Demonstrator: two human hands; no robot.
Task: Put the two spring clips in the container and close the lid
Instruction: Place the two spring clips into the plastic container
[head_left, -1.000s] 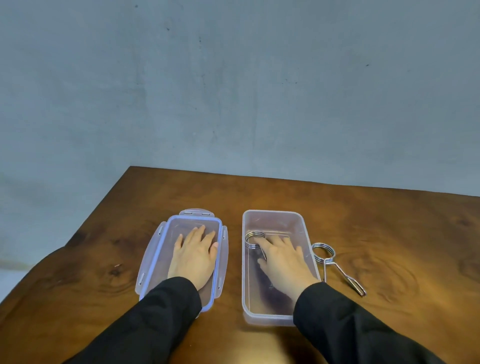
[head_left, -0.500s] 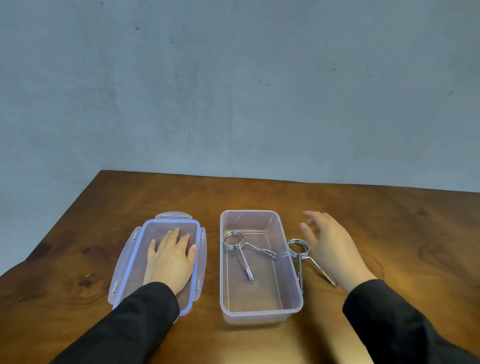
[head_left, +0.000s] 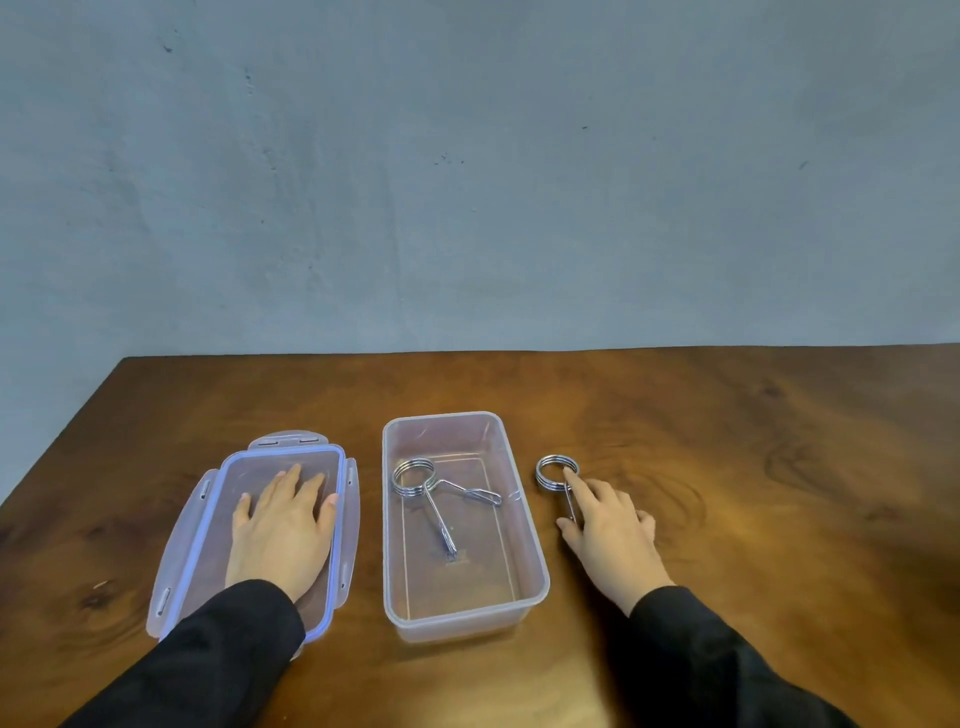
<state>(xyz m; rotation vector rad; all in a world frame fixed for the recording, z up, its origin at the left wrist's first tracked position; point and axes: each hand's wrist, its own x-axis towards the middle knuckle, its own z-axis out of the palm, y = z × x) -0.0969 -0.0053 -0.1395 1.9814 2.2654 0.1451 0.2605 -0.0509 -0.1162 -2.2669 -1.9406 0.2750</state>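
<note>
A clear plastic container (head_left: 530, 551) stands open in the middle of the wooden table. One metal spring clip (head_left: 434, 488) lies inside it, ring end toward the far wall. The second spring clip (head_left: 551, 472) lies on the table just right of the container. My right hand (head_left: 610, 535) rests over its handles, index fingertip on the ring, thumb beside the handles, and most of the handles are hidden. The lid (head_left: 208, 519), clear with a blue seal and side flaps, lies to the left of the container. My left hand (head_left: 283, 530) lies flat on it, fingers spread.
The brown wooden table (head_left: 753, 467) ends at a grey wall behind and has its left edge near the lid. Black sleeves cover both forearms at the bottom of the view.
My right hand let go of the first clip inside the container, moved out to the right and came down onto the second clip on the table. The left hand stayed on the lid.
</note>
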